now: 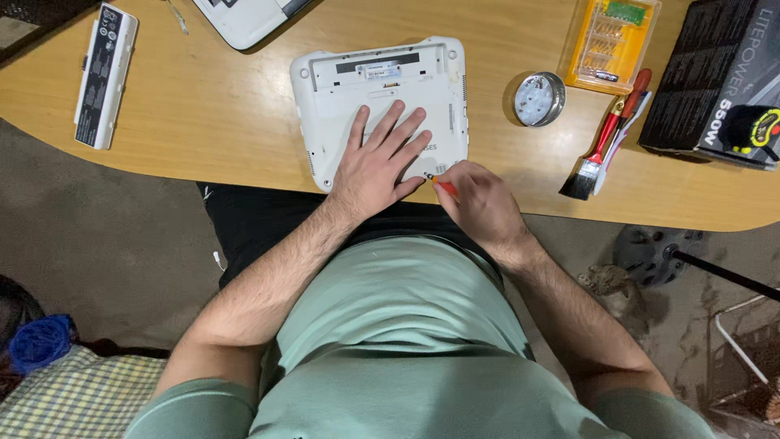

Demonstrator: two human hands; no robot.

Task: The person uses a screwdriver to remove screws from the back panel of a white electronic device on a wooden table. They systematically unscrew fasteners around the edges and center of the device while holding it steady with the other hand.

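Note:
A small white laptop (382, 77) lies upside down on the wooden desk (211, 114), its battery bay empty. My left hand (380, 158) rests flat on its underside, fingers spread. My right hand (479, 202) grips a small orange-handled screwdriver (441, 184) whose tip meets the laptop's near right corner.
A white laptop battery (106, 75) lies at the far left. A round metal tin (539, 99), a yellow screwdriver-bit case (611, 42), a red-handled brush (595, 154) and a black box (723, 77) sit to the right. Another white device (248, 18) is at the back.

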